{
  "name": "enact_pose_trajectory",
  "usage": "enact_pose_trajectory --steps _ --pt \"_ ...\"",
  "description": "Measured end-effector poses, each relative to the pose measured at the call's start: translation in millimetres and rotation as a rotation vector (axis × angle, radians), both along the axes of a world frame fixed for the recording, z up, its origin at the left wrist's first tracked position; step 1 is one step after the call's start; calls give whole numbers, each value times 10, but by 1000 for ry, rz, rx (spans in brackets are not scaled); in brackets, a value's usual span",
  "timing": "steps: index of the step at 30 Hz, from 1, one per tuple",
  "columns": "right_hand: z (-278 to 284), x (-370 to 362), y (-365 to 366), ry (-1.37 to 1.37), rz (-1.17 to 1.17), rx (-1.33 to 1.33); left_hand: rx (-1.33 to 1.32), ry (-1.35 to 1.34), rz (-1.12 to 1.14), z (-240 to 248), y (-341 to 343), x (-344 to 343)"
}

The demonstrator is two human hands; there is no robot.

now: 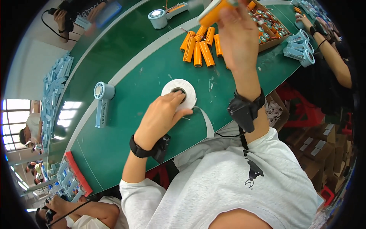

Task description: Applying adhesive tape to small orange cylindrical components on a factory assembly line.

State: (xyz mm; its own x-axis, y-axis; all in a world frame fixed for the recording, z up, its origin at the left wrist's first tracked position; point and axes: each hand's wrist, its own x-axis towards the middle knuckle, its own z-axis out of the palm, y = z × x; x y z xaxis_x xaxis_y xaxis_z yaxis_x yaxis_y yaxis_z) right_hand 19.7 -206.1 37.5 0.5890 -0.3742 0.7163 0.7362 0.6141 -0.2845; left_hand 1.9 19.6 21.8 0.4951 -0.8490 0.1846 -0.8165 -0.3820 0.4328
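Observation:
My left hand (162,116) is over a roll of white tape (189,88) lying on the green table. Its fingertips reach into the core and its thumb rests by the outer edge, gripping the near side. A loose strip of tape (207,122) curls from the roll toward the table's front edge. Farther off, my right hand (240,38) is raised and closed on an orange cylindrical battery (214,14), slightly blurred. Beneath and left of it, several orange batteries (197,53) with thin wires stand and lie in a cluster.
A cardboard box (272,45) of orange batteries stands at the far right, beside pale blue handheld fans (299,49). Another fan (103,93) lies left; one with exposed batteries (158,19) lies farther back. Co-workers' arms (331,57) show at right, upper left and lower left.

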Motion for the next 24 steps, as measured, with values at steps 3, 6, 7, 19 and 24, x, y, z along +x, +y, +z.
enact_pose_trajectory --steps 3,6,7,19,24 --pt "-23 -255 109 425 -371 -293 -125 -179 131 174 107 231" --pt "-141 -390 98 514 -178 -213 144 -898 450 403 565 790" --pt "-188 -417 85 510 -165 -212 336 -797 536 283 936 1031" --pt "-56 -462 211 506 223 -632 320 118 704 199 1045 191" --pt "159 -438 453 513 266 -840 148 -153 330 275 1147 232"
